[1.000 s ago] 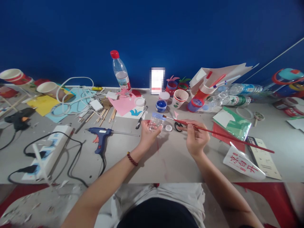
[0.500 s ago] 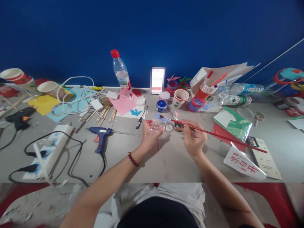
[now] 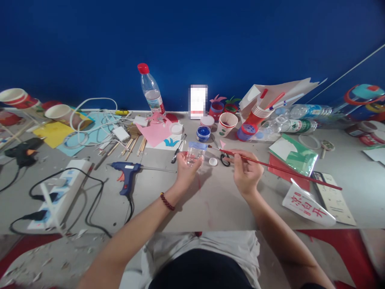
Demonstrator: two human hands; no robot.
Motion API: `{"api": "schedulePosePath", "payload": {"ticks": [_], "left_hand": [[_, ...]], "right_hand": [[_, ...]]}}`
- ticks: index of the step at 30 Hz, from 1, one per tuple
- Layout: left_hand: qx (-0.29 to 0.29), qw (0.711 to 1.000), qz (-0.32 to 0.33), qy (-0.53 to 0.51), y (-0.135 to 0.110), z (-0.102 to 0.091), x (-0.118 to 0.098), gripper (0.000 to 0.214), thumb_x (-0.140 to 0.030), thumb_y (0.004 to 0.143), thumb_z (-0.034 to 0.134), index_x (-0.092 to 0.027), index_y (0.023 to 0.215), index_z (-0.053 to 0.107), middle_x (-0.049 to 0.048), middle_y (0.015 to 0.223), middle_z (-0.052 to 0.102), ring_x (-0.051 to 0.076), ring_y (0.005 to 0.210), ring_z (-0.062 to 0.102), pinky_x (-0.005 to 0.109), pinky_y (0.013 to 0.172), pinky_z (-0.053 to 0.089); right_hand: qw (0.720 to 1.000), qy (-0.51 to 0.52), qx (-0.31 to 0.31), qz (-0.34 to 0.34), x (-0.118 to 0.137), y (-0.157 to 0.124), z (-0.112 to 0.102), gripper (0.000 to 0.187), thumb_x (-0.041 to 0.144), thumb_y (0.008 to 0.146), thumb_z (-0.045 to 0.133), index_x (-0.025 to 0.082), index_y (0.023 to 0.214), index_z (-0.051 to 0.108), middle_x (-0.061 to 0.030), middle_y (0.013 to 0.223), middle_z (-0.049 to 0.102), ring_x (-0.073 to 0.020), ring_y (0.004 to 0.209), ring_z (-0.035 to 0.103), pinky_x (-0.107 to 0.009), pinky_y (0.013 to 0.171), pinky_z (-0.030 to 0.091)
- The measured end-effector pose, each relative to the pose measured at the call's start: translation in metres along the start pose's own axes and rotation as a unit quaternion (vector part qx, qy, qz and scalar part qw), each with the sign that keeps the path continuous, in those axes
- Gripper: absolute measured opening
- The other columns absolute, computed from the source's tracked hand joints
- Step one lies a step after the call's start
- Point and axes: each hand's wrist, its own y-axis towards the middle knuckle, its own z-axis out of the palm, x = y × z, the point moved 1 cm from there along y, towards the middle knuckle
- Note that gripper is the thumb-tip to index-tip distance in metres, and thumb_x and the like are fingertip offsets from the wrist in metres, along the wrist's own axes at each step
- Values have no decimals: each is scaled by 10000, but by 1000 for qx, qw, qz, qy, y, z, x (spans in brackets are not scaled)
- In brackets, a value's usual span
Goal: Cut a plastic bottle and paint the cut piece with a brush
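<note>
My left hand (image 3: 185,168) is closed around a small clear plastic bottle piece (image 3: 195,153) with a blue-painted rim, held just above the grey table (image 3: 210,200). My right hand (image 3: 246,170) pinches a long red-handled paintbrush (image 3: 279,169); its bristle tip sits just right of the blue rim. An open pot of blue paint (image 3: 203,133) stands just behind the bottle piece. A small white cap (image 3: 213,161) lies between my hands, and black-handled scissors (image 3: 224,159) lie by my right fingers.
A blue glue gun (image 3: 126,170) and a white power strip (image 3: 64,188) with black cables lie at left. A water bottle (image 3: 150,90), paper cups (image 3: 227,124), pink paper (image 3: 155,132), empty bottles (image 3: 294,120) and green card (image 3: 296,154) crowd the back and right.
The brush tip has drawn back a little to the right, off the blue rim. Both hands stay in nearly the same place and the view has shifted slightly.
</note>
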Motion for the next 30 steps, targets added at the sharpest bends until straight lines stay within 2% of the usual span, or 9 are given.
{"api": "schedulePosePath", "payload": {"ticks": [5,12,16,21,27,30], "left_hand": [[-4,1000,8,7,-3,2,-3,494,-217,649,850,-248,932,446,-12,911,561,125,765,592,288,695,503],[19,999,32,31,-6,2,2,522,-242,627,861,-256,945,446,-14,937,560,127,806,590,300,736,502],[21,999,26,33,-5,2,1,523,-252,630,852,-244,947,436,-4,945,554,130,799,582,313,749,499],[14,999,27,32,-5,2,-4,520,-256,632,840,-228,946,426,1,944,544,132,804,583,311,755,493],[4,1000,14,19,-4,1,-5,520,-264,636,837,-242,949,423,-14,934,541,123,788,585,298,738,494],[-4,1000,4,14,-1,0,-3,520,-291,645,833,-242,954,418,-17,918,536,117,757,573,289,705,491]], "right_hand": [[998,39,1,-41,-3,-6,2,141,202,951,588,240,1038,692,-60,1000,749,-219,913,764,-347,682,697],[999,19,48,-14,-6,-17,4,151,221,944,600,248,1054,701,-66,1003,758,-247,958,763,-367,674,691],[998,11,64,-2,-6,-16,3,155,207,941,599,242,1049,705,-64,1015,755,-233,913,767,-355,667,681],[997,-11,70,-24,-4,-15,3,164,184,935,597,243,1047,701,-55,1009,758,-208,851,766,-357,683,675],[997,-46,55,-33,-7,-15,2,131,219,934,605,230,1023,700,-68,986,762,-226,891,764,-386,737,678],[996,-54,50,-41,-8,-11,0,132,201,931,608,234,1021,699,-61,980,762,-211,829,770,-363,714,677]]}}
